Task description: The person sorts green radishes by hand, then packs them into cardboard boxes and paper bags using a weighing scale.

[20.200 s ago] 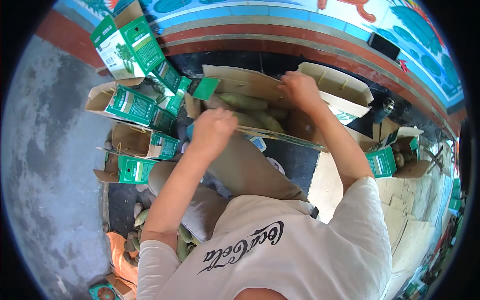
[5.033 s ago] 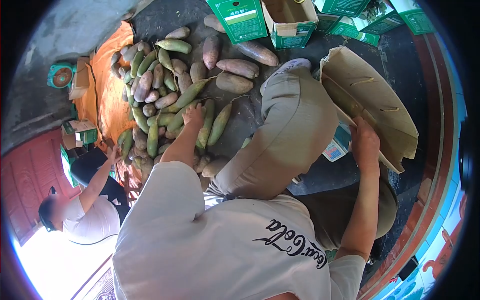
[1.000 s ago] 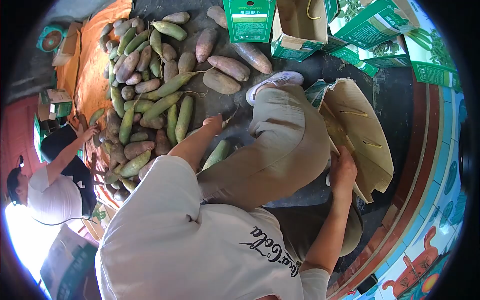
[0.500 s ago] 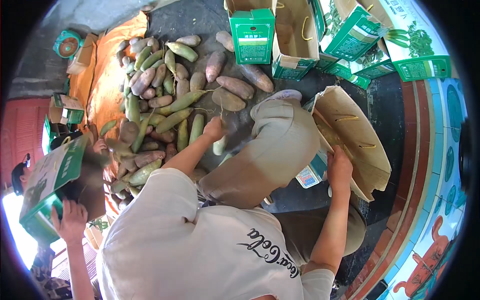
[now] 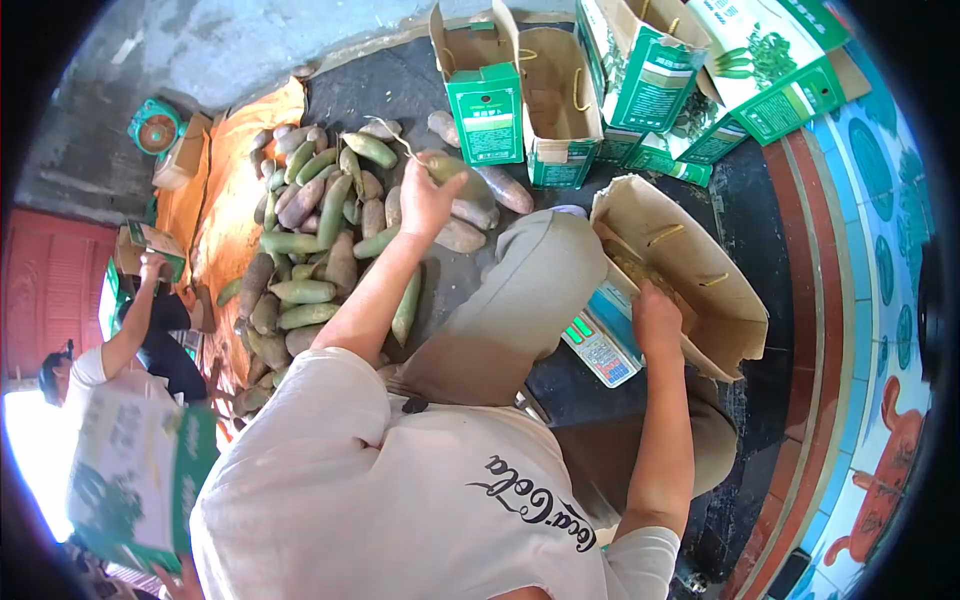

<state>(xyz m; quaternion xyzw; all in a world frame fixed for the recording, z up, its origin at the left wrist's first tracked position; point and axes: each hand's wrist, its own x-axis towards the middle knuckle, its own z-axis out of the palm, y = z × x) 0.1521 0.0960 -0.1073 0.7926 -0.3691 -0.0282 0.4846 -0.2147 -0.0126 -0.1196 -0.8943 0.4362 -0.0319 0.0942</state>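
Note:
My left hand (image 5: 428,205) is closed round the root end of a green radish (image 5: 472,190), above the right part of the radish pile. A thin root sticks out past my fingers toward the upper left. My right hand (image 5: 657,318) grips the near edge of an open cardboard box (image 5: 735,310), which leans on its side with its brown inside and yellow cord handles showing. Under that edge is a scale (image 5: 603,350) with lit green digits. Green and purplish radishes (image 5: 303,291) lie in a heap left of my knee.
Green and white boxes (image 5: 486,115) stand along the back. An orange sheet (image 5: 222,150) lies under the pile's left side. At the left, another person (image 5: 120,350) raises an arm near a small box, and a blurred green and white box (image 5: 130,470) is close to my shoulder.
My left hand has moved up and away from me with the radish. My right hand has shifted slightly left along with the box. More of the scale shows. The large box at left is lower.

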